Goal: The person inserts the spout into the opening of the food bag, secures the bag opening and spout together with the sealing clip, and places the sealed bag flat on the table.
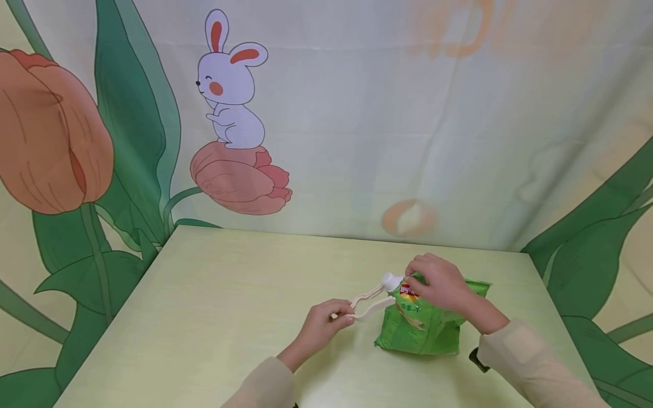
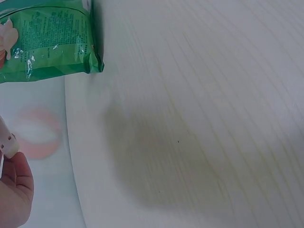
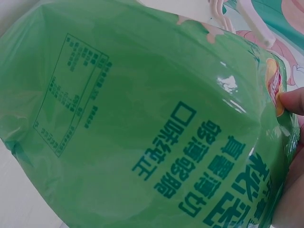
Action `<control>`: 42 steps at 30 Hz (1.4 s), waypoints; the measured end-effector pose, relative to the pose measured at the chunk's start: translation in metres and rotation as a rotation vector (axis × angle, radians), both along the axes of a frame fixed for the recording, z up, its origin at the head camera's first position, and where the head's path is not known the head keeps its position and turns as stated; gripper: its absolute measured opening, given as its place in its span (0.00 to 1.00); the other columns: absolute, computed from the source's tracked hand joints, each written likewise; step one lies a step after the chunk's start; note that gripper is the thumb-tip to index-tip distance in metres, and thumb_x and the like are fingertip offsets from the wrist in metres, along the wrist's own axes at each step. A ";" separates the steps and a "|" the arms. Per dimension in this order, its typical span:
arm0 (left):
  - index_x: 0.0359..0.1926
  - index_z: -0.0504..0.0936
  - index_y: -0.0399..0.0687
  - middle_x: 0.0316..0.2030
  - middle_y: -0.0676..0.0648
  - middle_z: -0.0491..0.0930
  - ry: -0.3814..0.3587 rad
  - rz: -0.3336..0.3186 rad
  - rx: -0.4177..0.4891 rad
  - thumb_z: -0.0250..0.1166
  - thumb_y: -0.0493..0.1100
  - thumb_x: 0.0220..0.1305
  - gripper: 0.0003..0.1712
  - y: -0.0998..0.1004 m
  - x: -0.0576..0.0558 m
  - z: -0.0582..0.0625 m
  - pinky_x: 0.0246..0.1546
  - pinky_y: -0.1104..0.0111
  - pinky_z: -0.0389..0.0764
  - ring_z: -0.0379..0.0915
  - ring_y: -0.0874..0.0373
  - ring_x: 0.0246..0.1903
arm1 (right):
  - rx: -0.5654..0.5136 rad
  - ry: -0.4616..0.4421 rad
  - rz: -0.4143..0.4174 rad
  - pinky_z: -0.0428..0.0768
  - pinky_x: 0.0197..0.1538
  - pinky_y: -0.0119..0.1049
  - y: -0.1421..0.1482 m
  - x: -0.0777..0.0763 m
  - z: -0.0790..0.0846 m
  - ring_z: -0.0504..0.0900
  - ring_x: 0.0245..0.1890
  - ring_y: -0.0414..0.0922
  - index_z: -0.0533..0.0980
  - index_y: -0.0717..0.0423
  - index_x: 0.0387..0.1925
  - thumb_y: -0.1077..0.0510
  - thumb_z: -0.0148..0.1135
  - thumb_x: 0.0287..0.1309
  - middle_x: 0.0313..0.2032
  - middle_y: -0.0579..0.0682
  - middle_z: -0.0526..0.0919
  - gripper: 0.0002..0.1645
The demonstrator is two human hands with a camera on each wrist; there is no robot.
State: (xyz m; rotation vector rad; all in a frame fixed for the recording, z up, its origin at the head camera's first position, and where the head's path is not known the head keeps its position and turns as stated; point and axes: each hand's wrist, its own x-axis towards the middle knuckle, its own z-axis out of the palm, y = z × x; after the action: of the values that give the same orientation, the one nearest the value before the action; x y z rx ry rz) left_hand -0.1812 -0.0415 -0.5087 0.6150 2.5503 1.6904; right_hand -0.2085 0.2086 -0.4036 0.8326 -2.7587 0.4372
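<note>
A green Lay's chip bag (image 1: 420, 328) leans at a tilt over the right half of the table; it fills much of the right wrist view. My right hand (image 1: 441, 283) pinches its upper edge, the thumb (image 3: 292, 100) over the logo. In my left hand (image 1: 323, 323) is the near end of a pale bag clip (image 1: 374, 306) with two wavy arms, spread apart and pointing at the bag's top corner. A white cap (image 1: 391, 281) sits at the far end of the clip, beside that corner. Whether the clip's arms touch the bag I cannot tell.
The pale yellow-green table (image 1: 214, 317) extends widely to the left of my hands. Behind its back edge hangs a printed cloth (image 1: 336, 141) with a rabbit and tulips. A dark strap piece (image 1: 478, 360) shows at my right sleeve.
</note>
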 end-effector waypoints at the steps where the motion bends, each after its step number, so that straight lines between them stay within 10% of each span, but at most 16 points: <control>1: 0.30 0.81 0.43 0.42 0.44 0.80 -0.002 -0.001 0.005 0.64 0.40 0.50 0.06 0.000 0.000 0.000 0.27 0.78 0.74 0.75 0.55 0.36 | -0.002 0.000 0.001 0.70 0.28 0.30 0.000 0.000 0.000 0.72 0.29 0.38 0.76 0.50 0.24 0.60 0.58 0.49 0.26 0.41 0.78 0.03; 18: 0.32 0.83 0.43 0.42 0.45 0.79 0.101 -0.016 -0.048 0.64 0.41 0.51 0.08 0.010 -0.002 0.007 0.28 0.78 0.74 0.76 0.55 0.36 | 0.004 0.008 0.018 0.69 0.28 0.30 -0.002 -0.001 -0.001 0.72 0.28 0.38 0.76 0.49 0.23 0.59 0.59 0.49 0.26 0.41 0.78 0.03; 42: 0.33 0.82 0.42 0.45 0.44 0.79 0.051 -0.009 0.026 0.63 0.41 0.52 0.08 0.037 -0.007 0.019 0.34 0.79 0.75 0.76 0.53 0.43 | -0.026 -0.107 0.002 0.66 0.26 0.28 -0.004 0.002 0.008 0.69 0.27 0.37 0.76 0.47 0.23 0.59 0.58 0.49 0.25 0.39 0.76 0.05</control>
State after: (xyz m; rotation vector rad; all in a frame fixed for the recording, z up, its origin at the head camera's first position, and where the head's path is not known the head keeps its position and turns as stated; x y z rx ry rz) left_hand -0.1882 -0.0043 -0.4899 0.6788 2.5590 1.7302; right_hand -0.2065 0.2046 -0.3955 0.8293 -2.8426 0.5316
